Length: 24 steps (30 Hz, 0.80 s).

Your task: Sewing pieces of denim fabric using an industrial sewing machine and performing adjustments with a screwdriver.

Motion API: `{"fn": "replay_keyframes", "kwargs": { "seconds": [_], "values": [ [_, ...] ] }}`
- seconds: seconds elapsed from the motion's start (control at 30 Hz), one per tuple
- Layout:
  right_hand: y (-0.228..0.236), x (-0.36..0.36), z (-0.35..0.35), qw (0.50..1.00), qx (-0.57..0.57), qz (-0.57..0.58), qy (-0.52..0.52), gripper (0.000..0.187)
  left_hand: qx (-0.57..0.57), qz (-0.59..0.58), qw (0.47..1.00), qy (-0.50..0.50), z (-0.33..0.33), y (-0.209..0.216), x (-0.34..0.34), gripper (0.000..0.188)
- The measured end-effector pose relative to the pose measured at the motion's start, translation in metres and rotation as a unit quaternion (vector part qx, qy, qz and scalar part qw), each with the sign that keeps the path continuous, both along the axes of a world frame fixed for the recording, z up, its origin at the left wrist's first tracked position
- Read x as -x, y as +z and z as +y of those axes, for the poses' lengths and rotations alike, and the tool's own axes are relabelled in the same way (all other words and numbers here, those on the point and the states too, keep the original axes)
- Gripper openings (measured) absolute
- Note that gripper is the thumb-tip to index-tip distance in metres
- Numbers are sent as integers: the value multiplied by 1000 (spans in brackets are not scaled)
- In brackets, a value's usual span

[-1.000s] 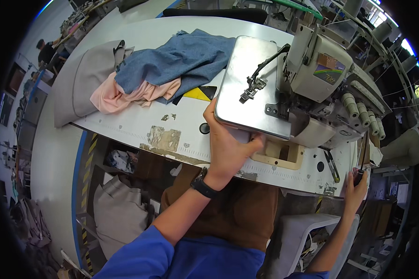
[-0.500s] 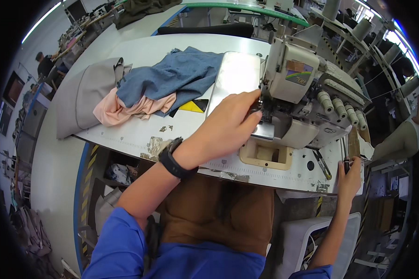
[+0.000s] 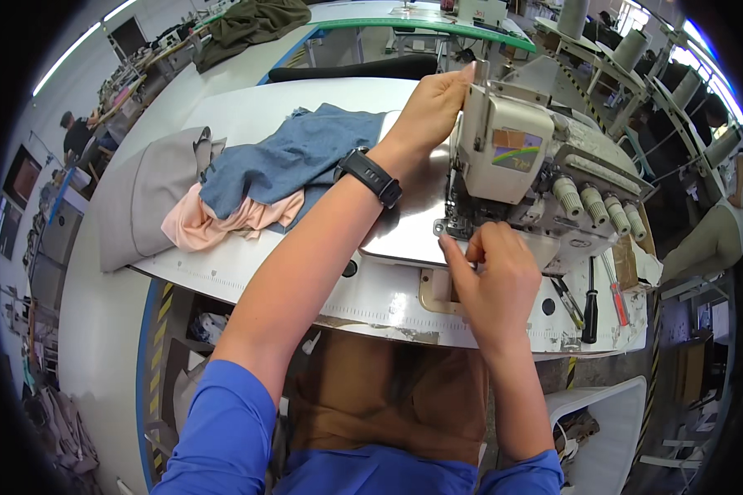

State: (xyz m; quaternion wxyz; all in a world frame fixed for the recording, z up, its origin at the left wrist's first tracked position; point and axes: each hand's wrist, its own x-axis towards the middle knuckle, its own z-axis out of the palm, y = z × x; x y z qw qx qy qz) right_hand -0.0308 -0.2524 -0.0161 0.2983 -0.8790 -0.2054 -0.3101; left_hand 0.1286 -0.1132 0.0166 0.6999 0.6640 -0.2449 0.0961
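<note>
A white overlock sewing machine (image 3: 508, 157) stands on the white table. My left hand (image 3: 433, 107), a black watch (image 3: 370, 177) on its wrist, reaches up to the upper left of the machine head. Its thumb lies beside a metal post there; its fingers are curled and partly hidden. Low at the front, my right hand (image 3: 504, 276) is by the needle area, the thumb apart from the bent fingers and nothing visible between them. A shiny metal plate (image 3: 409, 235) lies left of the needle area. A black screwdriver (image 3: 590, 309) rests on the table to the right.
Blue fabric (image 3: 293, 161), peach fabric (image 3: 194, 223) and grey fabric (image 3: 144, 190) lie at the left. A red-handled tool (image 3: 619, 301) and snips (image 3: 565, 299) lie at the right. Several thread tension knobs (image 3: 565, 196) line the machine front. A white bin (image 3: 611, 429) stands below.
My left hand has risen from the needle area to the top of the machine head. The right hand has let go of the tool at the right and moved left to the needle area.
</note>
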Motion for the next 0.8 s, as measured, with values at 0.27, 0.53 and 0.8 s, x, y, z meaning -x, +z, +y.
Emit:
{"fn": "replay_keyframes", "kwargs": {
  "seconds": [0.27,0.53,0.8],
  "values": [
    [-13,0,2,995,-85,56,-18,32,-123,-17,973,193,2,-10,-12,46],
    [-39,78,-21,977,-155,148,3,28,-584,-87,626,509,235,-12,85,48],
    [-42,108,14,893,-261,339,141,17,-232,-208,864,397,227,77,92,15]
  ]
}}
